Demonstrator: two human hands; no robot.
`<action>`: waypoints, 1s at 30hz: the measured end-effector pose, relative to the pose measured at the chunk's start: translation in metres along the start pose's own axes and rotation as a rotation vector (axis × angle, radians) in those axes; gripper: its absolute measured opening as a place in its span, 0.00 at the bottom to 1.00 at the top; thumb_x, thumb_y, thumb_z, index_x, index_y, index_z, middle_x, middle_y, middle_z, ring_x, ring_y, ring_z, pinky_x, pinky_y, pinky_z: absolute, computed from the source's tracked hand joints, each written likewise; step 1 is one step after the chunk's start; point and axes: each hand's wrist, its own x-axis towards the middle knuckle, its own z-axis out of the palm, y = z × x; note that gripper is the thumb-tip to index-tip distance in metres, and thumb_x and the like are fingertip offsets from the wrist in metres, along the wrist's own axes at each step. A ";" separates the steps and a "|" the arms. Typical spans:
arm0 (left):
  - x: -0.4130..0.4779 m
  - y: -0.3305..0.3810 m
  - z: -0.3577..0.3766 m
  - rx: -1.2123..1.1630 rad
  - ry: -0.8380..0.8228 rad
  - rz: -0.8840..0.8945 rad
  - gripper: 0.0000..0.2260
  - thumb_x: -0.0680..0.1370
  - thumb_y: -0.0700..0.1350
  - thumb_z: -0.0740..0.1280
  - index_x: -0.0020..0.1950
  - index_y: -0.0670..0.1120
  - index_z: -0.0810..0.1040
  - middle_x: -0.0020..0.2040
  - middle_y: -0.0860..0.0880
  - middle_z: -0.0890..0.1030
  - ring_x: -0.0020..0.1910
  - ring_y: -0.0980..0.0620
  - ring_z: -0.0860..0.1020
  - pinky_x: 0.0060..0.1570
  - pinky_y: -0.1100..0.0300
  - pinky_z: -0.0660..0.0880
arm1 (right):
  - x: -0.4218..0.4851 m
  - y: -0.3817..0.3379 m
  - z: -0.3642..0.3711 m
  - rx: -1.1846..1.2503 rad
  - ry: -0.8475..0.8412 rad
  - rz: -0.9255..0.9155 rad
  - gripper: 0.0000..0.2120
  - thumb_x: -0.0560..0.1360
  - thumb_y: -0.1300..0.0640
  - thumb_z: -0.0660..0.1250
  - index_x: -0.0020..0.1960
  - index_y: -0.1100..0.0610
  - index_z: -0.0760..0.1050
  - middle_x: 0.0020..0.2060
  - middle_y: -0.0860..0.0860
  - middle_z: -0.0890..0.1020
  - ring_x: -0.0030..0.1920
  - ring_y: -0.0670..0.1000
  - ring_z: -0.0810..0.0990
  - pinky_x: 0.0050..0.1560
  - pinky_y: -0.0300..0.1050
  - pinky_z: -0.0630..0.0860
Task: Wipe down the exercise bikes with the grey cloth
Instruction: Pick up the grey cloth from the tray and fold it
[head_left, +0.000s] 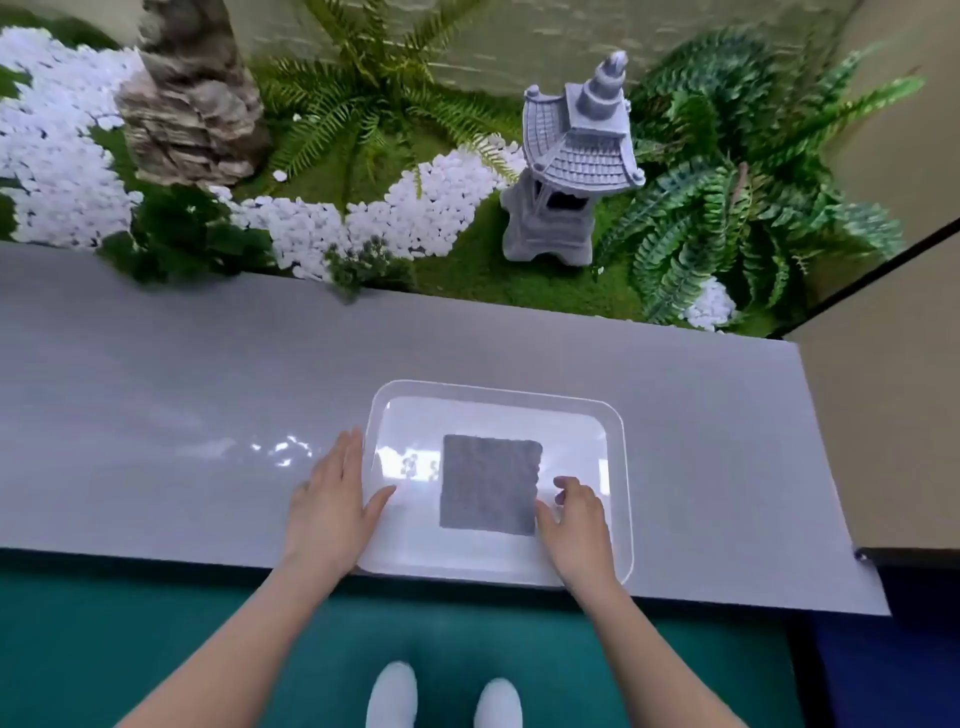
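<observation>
Left fingers: the four fingers (349, 457) lie straight and pressed together, flat against the outer left side of the tray; the thumb is spread away and reaches over the rim.
Right fingers: the fingers (563, 486) are curled, with the thumb tip touching the right edge of the cloth; whether they actually pinch the cloth cannot be told.
Left hand: the left hand (332, 501) rests palm down on the ledge, touching the tray's left wall.
Right hand: the right hand (576, 525) sits inside the tray, just beside the cloth's lower right corner.
Cloth: the square grey textured cloth (488, 483) lies flat on the floor of the tray, near its middle.
Tray: the clear rectangular plastic tray (619, 431) with rounded corners stands on the ledge, its near side at the ledge's front edge.
Ledge: the glossy pale grey ledge (156, 389) runs across the view between the person and the garden bed.
Behind the ledge: a grey stone pagoda lantern (566, 166) stands upright on green moss, with white pebbles (415, 208) to its left, green ferns (727, 208) to its right and a layered brown rock (192, 104) at far left.
Below: two white shoes (392, 696) on a teal floor (104, 649).
</observation>
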 end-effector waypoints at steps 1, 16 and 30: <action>0.003 -0.001 0.003 -0.023 0.009 -0.007 0.33 0.79 0.59 0.56 0.77 0.45 0.47 0.77 0.47 0.53 0.74 0.47 0.56 0.65 0.50 0.64 | 0.005 0.002 0.005 0.037 0.009 0.024 0.19 0.77 0.53 0.61 0.67 0.58 0.67 0.57 0.54 0.75 0.60 0.54 0.72 0.58 0.49 0.70; 0.006 -0.001 0.032 -0.127 0.079 0.006 0.33 0.79 0.55 0.60 0.77 0.43 0.50 0.73 0.43 0.64 0.69 0.43 0.65 0.62 0.49 0.66 | 0.049 -0.016 0.046 0.384 0.135 0.409 0.13 0.72 0.54 0.68 0.34 0.54 0.66 0.32 0.49 0.70 0.39 0.55 0.70 0.39 0.44 0.66; -0.009 0.026 -0.015 -0.180 0.216 -0.007 0.20 0.81 0.49 0.57 0.71 0.42 0.65 0.69 0.45 0.70 0.66 0.43 0.68 0.64 0.49 0.60 | 0.014 -0.071 -0.007 0.560 0.196 0.065 0.05 0.73 0.63 0.65 0.43 0.56 0.70 0.33 0.46 0.72 0.32 0.45 0.71 0.27 0.27 0.66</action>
